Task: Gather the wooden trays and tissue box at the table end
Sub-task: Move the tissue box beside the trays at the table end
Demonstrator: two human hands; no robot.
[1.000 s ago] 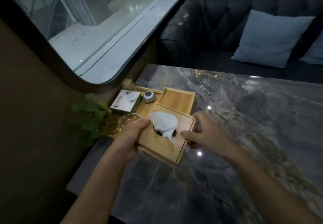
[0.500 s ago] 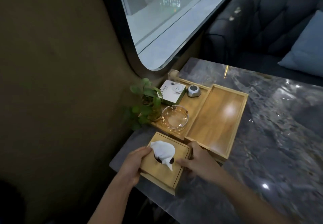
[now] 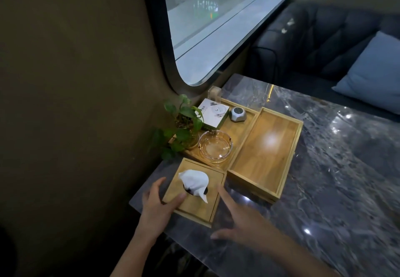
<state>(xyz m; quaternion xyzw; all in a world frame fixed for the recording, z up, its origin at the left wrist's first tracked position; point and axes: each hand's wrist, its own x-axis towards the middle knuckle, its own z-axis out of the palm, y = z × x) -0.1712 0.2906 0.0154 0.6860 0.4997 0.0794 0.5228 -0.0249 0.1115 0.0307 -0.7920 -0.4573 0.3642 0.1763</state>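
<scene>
The wooden tissue box (image 3: 195, 208), with a white tissue (image 3: 194, 181) sticking up from its slot, rests on the near left corner of the marble table (image 3: 335, 190). Behind it, an empty wooden tray (image 3: 264, 153) lies beside a longer wooden tray (image 3: 237, 130) that carries small items. My left hand (image 3: 158, 207) is at the box's left side, thumb resting on the lid and fingers spread a little off the wall. My right hand (image 3: 242, 222) hovers to the right of the box, fingers apart, holding nothing.
The long tray holds a glass ashtray (image 3: 215, 145), a potted plant (image 3: 184, 125), a white carton (image 3: 213, 114) and a small grey device (image 3: 238, 114). A brown wall runs along the table's left edge. A dark sofa (image 3: 313, 38) with a blue cushion (image 3: 374, 75) stands behind.
Both hands carried the tissue box from over the trays toward me and set it on the near corner. The right hand has come off it and the left has loosened.
</scene>
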